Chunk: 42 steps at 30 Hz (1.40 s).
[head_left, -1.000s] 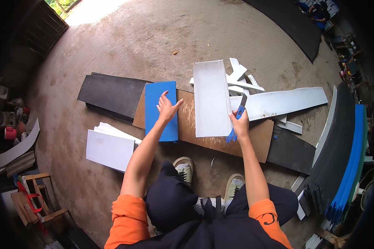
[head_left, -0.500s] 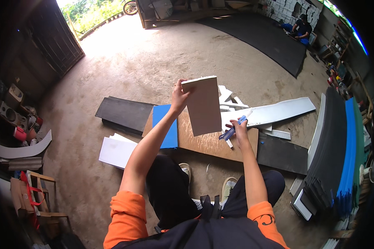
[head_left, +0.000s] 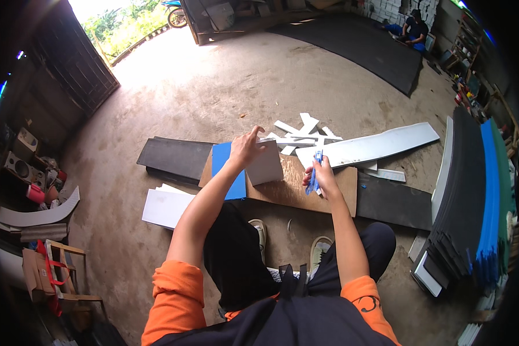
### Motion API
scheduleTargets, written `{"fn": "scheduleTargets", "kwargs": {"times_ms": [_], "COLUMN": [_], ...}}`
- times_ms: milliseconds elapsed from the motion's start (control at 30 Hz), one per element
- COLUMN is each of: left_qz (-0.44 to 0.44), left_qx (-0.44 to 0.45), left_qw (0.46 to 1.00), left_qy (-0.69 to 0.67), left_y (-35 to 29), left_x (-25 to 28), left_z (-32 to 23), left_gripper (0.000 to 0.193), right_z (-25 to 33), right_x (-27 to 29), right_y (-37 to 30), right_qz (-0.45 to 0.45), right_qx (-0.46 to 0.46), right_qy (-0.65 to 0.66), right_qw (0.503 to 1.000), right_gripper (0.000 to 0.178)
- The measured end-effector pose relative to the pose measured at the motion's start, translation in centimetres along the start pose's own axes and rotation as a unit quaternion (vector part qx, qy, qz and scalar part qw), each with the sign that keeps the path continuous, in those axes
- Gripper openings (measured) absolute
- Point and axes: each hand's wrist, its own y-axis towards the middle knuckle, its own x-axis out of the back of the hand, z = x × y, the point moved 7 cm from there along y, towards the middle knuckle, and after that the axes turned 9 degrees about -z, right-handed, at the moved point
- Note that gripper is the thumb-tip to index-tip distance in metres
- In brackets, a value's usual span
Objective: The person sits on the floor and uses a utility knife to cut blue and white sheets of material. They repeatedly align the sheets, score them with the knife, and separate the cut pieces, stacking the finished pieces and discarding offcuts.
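Note:
My left hand [head_left: 247, 151] is at the upper left corner of a pale foam sheet [head_left: 266, 167], its fingers near the top edge and partly bent. The sheet stands tilted, its lower edge low over the brown wooden board [head_left: 294, 187]. In my right hand [head_left: 326, 176] is a blue box cutter [head_left: 315, 173], pointing away from me above the board's right part. A blue sheet [head_left: 229, 187] lies across the board's left part, beside my left forearm.
White offcuts [head_left: 305, 128] and a long white strip [head_left: 375, 145] lie beyond the board. Black slabs [head_left: 176, 154] extend leftward, and white sheets [head_left: 166, 206] sit near my left knee. Stacked black sheets [head_left: 452, 202] stand at right. Another person [head_left: 414, 32] sits far right.
My left hand has lowered the pale sheet toward the board and slightly left. My right hand has shifted a little left, with the box cutter now turned more upright.

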Motion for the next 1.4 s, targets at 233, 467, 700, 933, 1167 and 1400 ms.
{"fn": "scheduleTargets", "kwargs": {"times_ms": [233,467,700,933,1167,1400], "left_qz": [0.056,0.039,0.026,0.009,0.012,0.006], "left_qx": [-0.101,-0.141,-0.152,-0.143,-0.137,-0.13], "left_qw": [0.993,0.989,0.988,0.99,0.99,0.991], "left_qy": [0.04,0.029,0.0,-0.007,-0.017,-0.028], "left_y": [0.4,0.4,0.3,0.3,0.2,0.4], "left_x": [-2.4,-4.0,-2.9,-2.8,-2.7,-2.6], "left_z": [-1.3,-2.5,-4.2,-3.0,-2.6,-2.6], "left_gripper": [0.025,0.021,0.025,0.021,0.018,0.018], "right_z": [-1.1,2.2,2.9,2.1,2.0,1.4], "right_x": [-3.1,-5.3,-6.5,-7.5,-8.0,-7.9], "right_y": [1.5,-1.5,-2.4,-3.0,-3.3,-2.7], "right_qz": [0.01,-0.072,-0.076,-0.092,-0.085,-0.101], "right_qx": [0.15,0.37,0.275,0.306,0.277,0.301], "right_qy": [-0.209,-0.333,-0.425,-0.462,-0.495,-0.506], "right_qw": [0.966,0.864,0.859,0.828,0.819,0.802], "right_gripper": [0.02,0.023,0.027,0.03,0.031,0.031]}}
